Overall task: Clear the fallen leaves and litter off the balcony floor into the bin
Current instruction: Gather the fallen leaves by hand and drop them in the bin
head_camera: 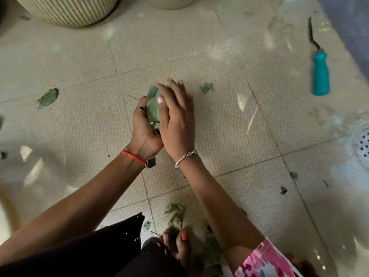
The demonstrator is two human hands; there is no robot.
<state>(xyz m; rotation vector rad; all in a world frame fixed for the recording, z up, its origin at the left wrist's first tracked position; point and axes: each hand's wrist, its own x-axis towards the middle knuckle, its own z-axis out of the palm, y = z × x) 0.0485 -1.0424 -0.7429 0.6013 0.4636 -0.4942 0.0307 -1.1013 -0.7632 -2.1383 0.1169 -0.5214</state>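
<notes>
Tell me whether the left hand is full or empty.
Full: green leaves fill the cupped left hand, and the right hand presses flat over them.

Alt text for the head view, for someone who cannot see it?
The left hand grips a bundle of green leaves while the right hand presses flat against it, over a tiled floor. Loose leaves lie scattered around; a teal-handled tool lies to the right, a ribbed pot at top left.

Left hand (144,124) cups leaves (153,110), fingers (142,101) curled; right hand (177,116) lies flat over them, fingers straight.
</notes>
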